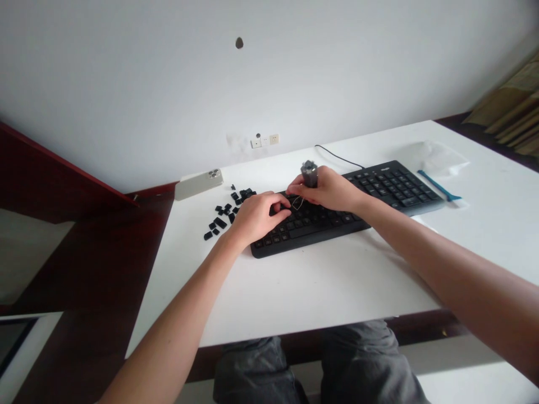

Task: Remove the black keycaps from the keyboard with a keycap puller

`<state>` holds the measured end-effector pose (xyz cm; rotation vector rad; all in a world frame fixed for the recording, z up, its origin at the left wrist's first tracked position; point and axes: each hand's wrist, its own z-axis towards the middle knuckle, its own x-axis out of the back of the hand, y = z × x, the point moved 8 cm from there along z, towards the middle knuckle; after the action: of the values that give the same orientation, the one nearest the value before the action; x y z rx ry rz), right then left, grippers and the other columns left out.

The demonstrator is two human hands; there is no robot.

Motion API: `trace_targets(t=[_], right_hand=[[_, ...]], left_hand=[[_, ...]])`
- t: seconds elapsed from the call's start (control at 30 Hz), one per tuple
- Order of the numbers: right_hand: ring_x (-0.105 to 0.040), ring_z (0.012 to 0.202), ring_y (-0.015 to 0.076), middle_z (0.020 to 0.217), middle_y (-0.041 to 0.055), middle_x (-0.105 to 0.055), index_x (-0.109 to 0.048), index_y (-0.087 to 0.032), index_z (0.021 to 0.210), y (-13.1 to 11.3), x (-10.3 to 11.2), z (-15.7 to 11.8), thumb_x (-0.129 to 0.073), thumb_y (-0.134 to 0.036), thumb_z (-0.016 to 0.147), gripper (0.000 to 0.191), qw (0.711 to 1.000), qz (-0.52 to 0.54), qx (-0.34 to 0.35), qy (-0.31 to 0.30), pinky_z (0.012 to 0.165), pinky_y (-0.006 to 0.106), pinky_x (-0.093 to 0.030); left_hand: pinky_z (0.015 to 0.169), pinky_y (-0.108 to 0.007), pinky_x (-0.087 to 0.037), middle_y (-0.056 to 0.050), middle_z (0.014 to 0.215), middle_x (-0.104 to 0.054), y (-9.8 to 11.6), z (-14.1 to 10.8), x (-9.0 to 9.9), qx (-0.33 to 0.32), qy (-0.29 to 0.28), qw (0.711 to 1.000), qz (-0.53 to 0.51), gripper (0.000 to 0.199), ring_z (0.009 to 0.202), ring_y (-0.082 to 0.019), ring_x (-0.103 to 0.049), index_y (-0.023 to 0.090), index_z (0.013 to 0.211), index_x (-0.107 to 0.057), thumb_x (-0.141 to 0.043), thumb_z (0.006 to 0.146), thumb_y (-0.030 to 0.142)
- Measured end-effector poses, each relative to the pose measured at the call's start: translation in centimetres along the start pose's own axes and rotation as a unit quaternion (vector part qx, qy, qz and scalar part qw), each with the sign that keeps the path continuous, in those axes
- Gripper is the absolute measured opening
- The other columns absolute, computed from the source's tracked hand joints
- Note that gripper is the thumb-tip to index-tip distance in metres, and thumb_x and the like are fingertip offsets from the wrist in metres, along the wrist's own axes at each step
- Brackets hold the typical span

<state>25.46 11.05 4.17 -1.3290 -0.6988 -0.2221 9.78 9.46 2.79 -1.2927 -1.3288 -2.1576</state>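
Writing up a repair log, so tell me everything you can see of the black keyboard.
The black keyboard is a full-size board of matte-looking plastic, with a number pad at its right end. It lies flat and slightly angled on the white desk. A thin black cable leaves its back edge. The left hand rests on the keys, and the right hand holds a wire-loop keycap puller over them. The hands hide whether keys are missing beneath them.

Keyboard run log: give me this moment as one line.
left hand on black keyboard keys | right hand holding wire keycap puller | loose keycaps beside keyboard
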Motion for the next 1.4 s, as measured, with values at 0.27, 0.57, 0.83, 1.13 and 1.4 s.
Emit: trace_targets(t=[0.27,0.57,0.83,1.13,1.4], right_hand=[[-0.063,0.079,0.0211,0.08,0.0049,-0.073,-0.077,-0.019,0.097,-0.8,-0.2,-0.8,-0.062,-0.028,0.091,0.018,0.992,-0.083,0.009,0.092,0.072,0.03,-0.042],[-0.049,0.06,0.0133,0.064,-0.0018,-0.055,-0.069,-0.02,0.087,-0.8,-2.0,-0.8,-0.051,-0.055,0.104,0.044,0.991,0.129,-0.016,0.021,0.062,0.029,-0.039],[-0.045,0.057,0.0111,0.061,-0.0039,-0.05,-0.064,-0.02,0.077,-2.1,-1.4,-0.7,-0.063,-0.04,0.098,0.028,0.968,0.244,0.047,-0.048,0.055,0.026,-0.034],[-0.063,0.063,0.0156,0.073,0.0031,-0.072,-0.07,-0.019,0.095,-1.0,-2.6,-0.7,-0.059,-0.031,0.095,0.017,0.95,0.28,0.008,-0.137,0.061,0.027,-0.048],[-0.06,0.062,0.015,0.07,0.0025,-0.068,-0.063,-0.02,0.076,0.4,-2.0,-0.5,-0.058,-0.028,0.091,0.018,0.973,0.197,-0.064,-0.103,0.059,0.027,-0.047]], left_hand=[[0.067,-0.028,-0.043,0.002,0.081,-0.069,-0.5,0.1,0.3,0.015,0.045,0.998,-0.044,0.021,0.067,-0.013,-0.056,0.023,0.108,-0.078,-0.08,0.09,0.033],[0.068,-0.028,-0.046,-0.002,0.081,-0.075,-0.8,0.4,0.3,0.03,0.043,0.984,-0.168,0.022,0.068,-0.014,-0.059,0.019,0.088,-0.08,-0.075,0.093,0.04],[0.074,-0.028,-0.05,-0.004,0.087,-0.079,-1.5,0.7,1.3,0.035,0.057,0.964,-0.258,0.031,0.077,-0.017,-0.067,0.018,0.091,-0.081,-0.076,0.092,0.048],[0.077,-0.029,-0.051,-0.005,0.093,-0.081,-1.0,0.4,1.2,0.017,0.053,0.98,-0.192,0.031,0.081,-0.018,-0.069,0.019,0.093,-0.082,-0.07,0.098,0.047],[0.074,-0.029,-0.05,-0.003,0.093,-0.08,-0.9,0.2,1.8,0.006,0.083,0.994,-0.074,0.017,0.075,-0.016,-0.065,0.022,0.099,-0.082,-0.071,0.098,0.034]])
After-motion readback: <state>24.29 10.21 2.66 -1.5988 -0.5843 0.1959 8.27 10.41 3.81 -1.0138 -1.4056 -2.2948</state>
